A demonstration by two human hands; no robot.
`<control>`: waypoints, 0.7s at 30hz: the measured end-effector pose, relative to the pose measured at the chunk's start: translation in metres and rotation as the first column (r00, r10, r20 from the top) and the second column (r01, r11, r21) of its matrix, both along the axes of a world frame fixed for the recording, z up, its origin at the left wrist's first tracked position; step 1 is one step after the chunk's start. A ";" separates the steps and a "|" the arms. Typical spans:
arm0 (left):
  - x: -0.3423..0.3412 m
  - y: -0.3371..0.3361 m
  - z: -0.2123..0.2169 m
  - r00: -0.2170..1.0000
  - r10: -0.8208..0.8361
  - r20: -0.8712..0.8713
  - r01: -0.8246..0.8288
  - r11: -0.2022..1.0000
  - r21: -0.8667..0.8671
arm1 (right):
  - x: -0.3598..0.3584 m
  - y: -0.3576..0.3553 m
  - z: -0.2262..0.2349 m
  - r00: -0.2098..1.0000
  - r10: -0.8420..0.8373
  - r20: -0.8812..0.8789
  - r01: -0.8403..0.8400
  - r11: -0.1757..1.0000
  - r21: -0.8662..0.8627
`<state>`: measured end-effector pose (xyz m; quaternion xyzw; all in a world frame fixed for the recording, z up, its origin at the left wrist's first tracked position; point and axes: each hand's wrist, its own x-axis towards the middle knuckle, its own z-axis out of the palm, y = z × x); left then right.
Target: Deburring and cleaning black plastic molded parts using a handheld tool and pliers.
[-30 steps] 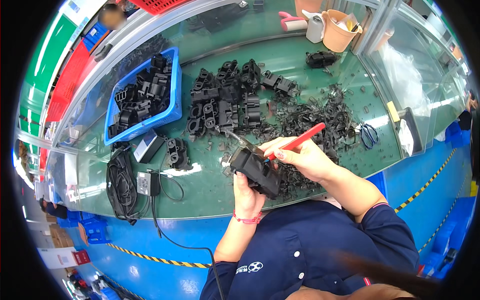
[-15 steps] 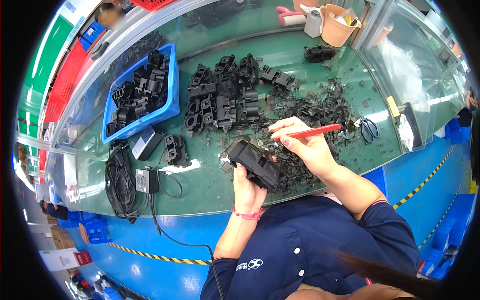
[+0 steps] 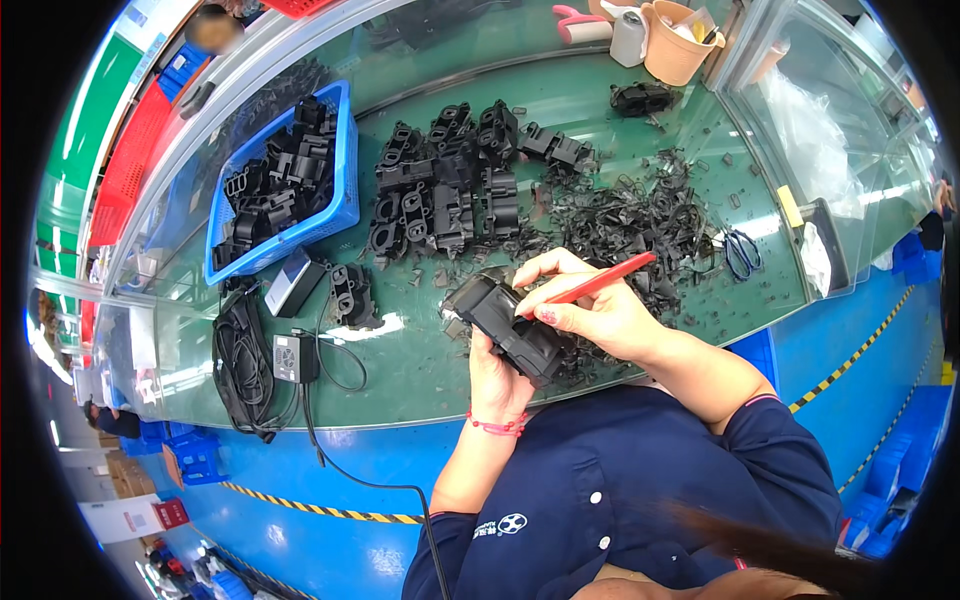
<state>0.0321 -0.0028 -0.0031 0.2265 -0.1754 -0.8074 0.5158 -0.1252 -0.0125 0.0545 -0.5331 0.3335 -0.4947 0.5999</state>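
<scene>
My left hand [image 3: 493, 378] is wrapped round a black moulded plastic part [image 3: 508, 325], holding it tilted just above the near edge of the green table. In my right hand [image 3: 590, 308] is a slim red pen-like tool [image 3: 612, 276], gripped between thumb and fingers. The tool's tip meets or comes very close to the upper side of the part; my fingers hide the exact contact. Just beyond my hands lies a heap of black plastic scraps [image 3: 640, 220]. Several similar black parts [image 3: 450, 190] stand grouped to the left of that heap.
A blue basket [image 3: 347, 170] full of black parts stands at the left. Near it are a small white-and-black box [image 3: 295, 284], a fan-fronted power unit [image 3: 294, 358] and coiled cables [image 3: 240, 370]. Blue-handled scissors [image 3: 741, 256] lie right; a peach bucket [image 3: 676, 50] stands at the back.
My right hand has moved left and slightly down, bringing the red tool onto or close to the part. My left hand and the part have hardly moved.
</scene>
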 end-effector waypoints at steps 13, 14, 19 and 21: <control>0.000 0.000 -0.006 0.999 0.033 0.010 -0.033 0.998 -0.052 | 0.000 -0.003 -0.005 0.898 -0.156 -0.412 -0.038 0.904 -0.426; 0.002 0.000 -0.011 0.999 0.048 0.016 -0.047 0.997 -0.060 | -0.001 -0.003 -0.005 0.808 -0.249 -0.534 -0.092 0.842 -0.532; -0.002 0.000 -0.011 0.996 0.086 0.034 -0.085 0.996 -0.031 | 0.004 -0.005 -0.020 0.733 -0.510 -0.451 -0.037 0.632 -0.774; -0.003 0.000 -0.007 0.995 0.089 0.038 -0.087 0.995 -0.045 | -0.003 -0.013 -0.024 0.706 -0.544 -0.455 -0.049 0.602 -0.797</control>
